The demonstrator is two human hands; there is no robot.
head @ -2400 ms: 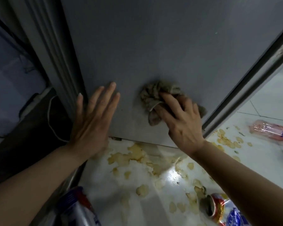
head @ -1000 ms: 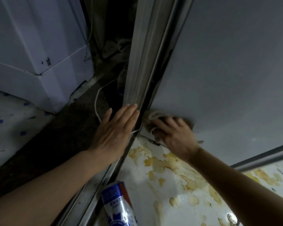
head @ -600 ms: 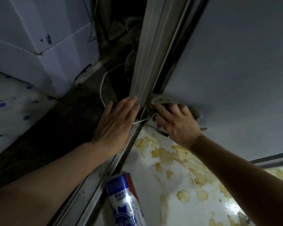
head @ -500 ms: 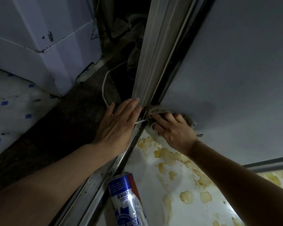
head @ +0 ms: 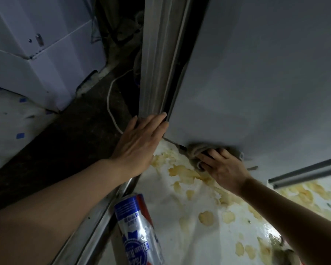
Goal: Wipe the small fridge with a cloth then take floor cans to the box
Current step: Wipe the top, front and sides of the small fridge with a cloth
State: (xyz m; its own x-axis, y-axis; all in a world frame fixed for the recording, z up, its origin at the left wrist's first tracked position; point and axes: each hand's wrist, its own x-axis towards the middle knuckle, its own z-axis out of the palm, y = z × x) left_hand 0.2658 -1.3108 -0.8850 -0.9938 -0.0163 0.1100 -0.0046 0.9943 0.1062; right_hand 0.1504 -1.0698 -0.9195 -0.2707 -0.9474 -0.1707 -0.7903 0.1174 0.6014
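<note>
A person's left hand (head: 139,142), fingers straight and flat, braces against the fridge's (head: 256,73) near-left corner, seemingly to steady the body while the right hand (head: 221,167) presses a bunched cloth (head: 196,152) along the fridge's bottom edge. A can (head: 138,228) lies on the stained floor (head: 189,217) near the person, not yet collected. Half a second earlier the cloth was at the corner beside the left hand; it has since slid right along the base.
</note>
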